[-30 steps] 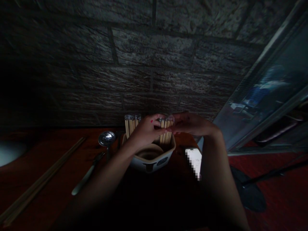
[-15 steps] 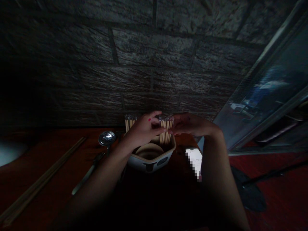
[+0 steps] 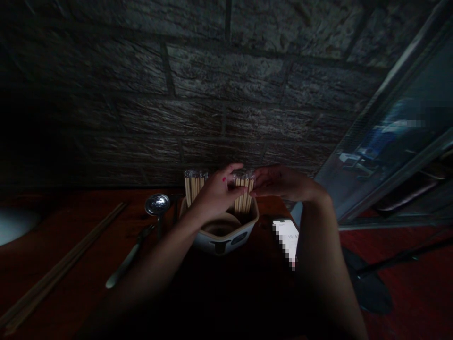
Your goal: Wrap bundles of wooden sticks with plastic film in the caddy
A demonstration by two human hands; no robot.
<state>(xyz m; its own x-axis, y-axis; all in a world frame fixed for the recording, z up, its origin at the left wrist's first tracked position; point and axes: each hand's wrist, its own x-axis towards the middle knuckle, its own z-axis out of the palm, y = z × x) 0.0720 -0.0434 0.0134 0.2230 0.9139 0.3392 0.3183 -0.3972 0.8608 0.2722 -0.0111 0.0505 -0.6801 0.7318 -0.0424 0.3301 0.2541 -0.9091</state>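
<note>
A pale square holder (image 3: 226, 238) stands on the dark red table by the brick wall. Two bundles of wrapped wooden chopsticks stand upright in it. My left hand (image 3: 215, 193) and my right hand (image 3: 283, 184) meet over the right bundle (image 3: 243, 196), with fingertips pinched on its wrapped tops. The left bundle (image 3: 193, 185) stands free behind my left hand. Both forearms reach in from the dark foreground.
A metal ladle (image 3: 156, 204) and a long utensil (image 3: 129, 257) lie left of the holder. A pair of long chopsticks (image 3: 60, 271) lies diagonally at far left. A lit phone (image 3: 286, 238) rests right of the holder. A glass pane (image 3: 389, 132) leans at right.
Both hands stay on the right bundle. My left hand has shifted slightly right, so more of the left bundle shows than half a second ago.
</note>
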